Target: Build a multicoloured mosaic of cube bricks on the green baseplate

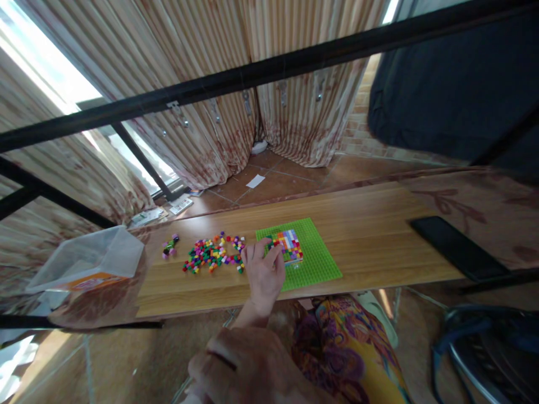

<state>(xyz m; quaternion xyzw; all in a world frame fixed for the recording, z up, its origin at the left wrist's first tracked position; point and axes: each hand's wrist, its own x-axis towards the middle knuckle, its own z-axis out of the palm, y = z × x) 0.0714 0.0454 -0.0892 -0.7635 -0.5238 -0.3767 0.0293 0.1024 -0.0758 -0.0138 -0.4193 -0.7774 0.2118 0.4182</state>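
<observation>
A green studded baseplate (318, 252) lies on the wooden board, bearing a flat block of small multicoloured building bricks (290, 241). My left hand (263, 272) is over the baseplate's left edge, its fingers bent and closed at the block's left side. Whatever they pinch is too small and covered to make out. Much nearer the camera, low in the view, is my right hand (246, 362), blurred and overlapping the left forearm. Its fingertips are hidden. Left of my left hand, a loose spread of coloured bricks (206, 255) covers part of the board.
A small cluster of pink, green and dark pieces (170, 246) sits farther left. Beyond it stands a translucent plastic box (96, 255) with an orange label. A black phone-like slab (458, 247) lies at the right end of the wooden board (370, 224). A dark metal bar (261, 73) crosses behind.
</observation>
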